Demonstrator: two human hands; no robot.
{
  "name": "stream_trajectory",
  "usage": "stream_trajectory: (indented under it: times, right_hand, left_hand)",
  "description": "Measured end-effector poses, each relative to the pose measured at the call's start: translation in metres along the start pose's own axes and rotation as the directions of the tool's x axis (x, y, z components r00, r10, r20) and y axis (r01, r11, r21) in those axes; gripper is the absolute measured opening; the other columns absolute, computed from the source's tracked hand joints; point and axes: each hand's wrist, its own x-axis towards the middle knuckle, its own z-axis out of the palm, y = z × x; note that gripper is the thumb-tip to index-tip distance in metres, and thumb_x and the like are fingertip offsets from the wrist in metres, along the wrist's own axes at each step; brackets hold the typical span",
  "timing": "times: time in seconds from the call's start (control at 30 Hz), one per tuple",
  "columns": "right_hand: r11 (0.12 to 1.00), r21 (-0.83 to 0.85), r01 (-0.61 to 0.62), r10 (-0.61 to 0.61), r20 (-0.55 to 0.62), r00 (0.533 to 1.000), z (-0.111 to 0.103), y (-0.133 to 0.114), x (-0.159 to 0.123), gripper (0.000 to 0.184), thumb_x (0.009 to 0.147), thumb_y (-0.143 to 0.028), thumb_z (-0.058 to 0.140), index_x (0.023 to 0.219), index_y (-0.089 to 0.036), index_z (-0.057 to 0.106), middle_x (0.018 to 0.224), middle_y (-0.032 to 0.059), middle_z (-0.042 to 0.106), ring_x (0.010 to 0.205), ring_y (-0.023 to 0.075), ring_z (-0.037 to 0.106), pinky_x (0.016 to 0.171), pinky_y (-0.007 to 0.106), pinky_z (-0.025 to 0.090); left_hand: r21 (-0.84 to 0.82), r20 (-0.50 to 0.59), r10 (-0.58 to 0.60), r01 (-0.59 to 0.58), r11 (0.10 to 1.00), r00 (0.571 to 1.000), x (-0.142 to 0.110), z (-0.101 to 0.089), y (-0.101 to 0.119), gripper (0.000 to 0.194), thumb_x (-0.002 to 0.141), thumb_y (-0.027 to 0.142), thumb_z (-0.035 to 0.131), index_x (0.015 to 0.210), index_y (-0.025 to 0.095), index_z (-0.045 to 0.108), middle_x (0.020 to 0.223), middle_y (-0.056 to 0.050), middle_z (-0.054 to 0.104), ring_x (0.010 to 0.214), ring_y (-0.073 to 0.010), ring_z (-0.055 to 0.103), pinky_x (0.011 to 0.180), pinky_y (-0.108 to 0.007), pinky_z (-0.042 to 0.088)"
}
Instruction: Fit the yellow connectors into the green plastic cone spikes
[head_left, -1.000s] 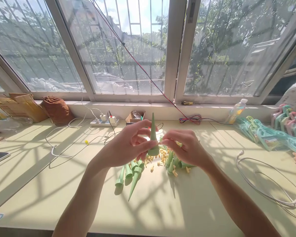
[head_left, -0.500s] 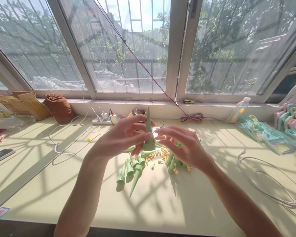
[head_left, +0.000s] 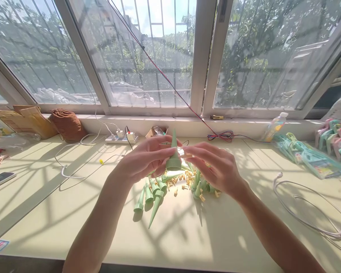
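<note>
A green cone (head_left: pixel 173 163) is held above the table (head_left: pixel 170 246) by the left hand (head_left: pixel 142 157), with its point up and its wide end down. The thumb and fingers of the left hand are clamped on the cone's side. The right hand (head_left: pixel 216 161) is held just beside it, with the fingertips brought close to the cone; whether a small piece is pinched between them cannot be told.

Below the hands, loose green cones (head_left: pixel 149 194) are laid on the left, the nearest with its tip pointed toward the near edge of the table. More cones are gathered on the right, partly hidden by the right hand, and small yellow pieces (head_left: pixel 175 192) are scattered between the two groups. A broad stretch of tabletop, crossed by shadows, is left between the cones and the near edge.

The room to the right is bounded by a coiled white cable (head_left: pixel 284 204), well apart from the right hand. The far edge is closed off by the window ledge (head_left: pixel 184 123), in front of which a power strip (head_left: pixel 121 138) and a small box (head_left: pixel 158 131) are set.
</note>
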Motion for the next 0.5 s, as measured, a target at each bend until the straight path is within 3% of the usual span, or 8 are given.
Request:
stream_trajectory:
  times: [0.2,0.5]
  right_hand:
    - [0.997,-0.072,-0.014,0.013,-0.012,1.0,-0.001,0.002,-0.001,0.034,0.096,-0.01,0.054,0.124,-0.026,0.061,0.101,0.0045,0.071,0.072,0.0107,0.065,0.059,0.022,0.05]
    - [0.991,-0.13,0.036,-0.035,0.011,0.999,-0.001,0.013,-0.007,0.045,0.092,-0.004,0.052,0.13,-0.028,0.057,0.105,0.006,0.07,0.076,0.0119,0.066,0.06,0.023,0.05]
  left_hand:
    - [0.001,0.018,-0.018,0.018,1.0,1.0,0.001,0.001,-0.002,0.026,0.081,0.029,0.075,0.104,0.017,0.07,0.069,-0.002,0.062,0.046,-0.0058,0.052,0.039,-0.015,0.039]
    - [0.047,0.087,0.013,-0.018,0.999,0.996,0.006,0.001,-0.009,0.031,0.087,0.031,0.069,0.115,0.017,0.067,0.07,-0.001,0.06,0.045,-0.005,0.048,0.037,-0.015,0.04]
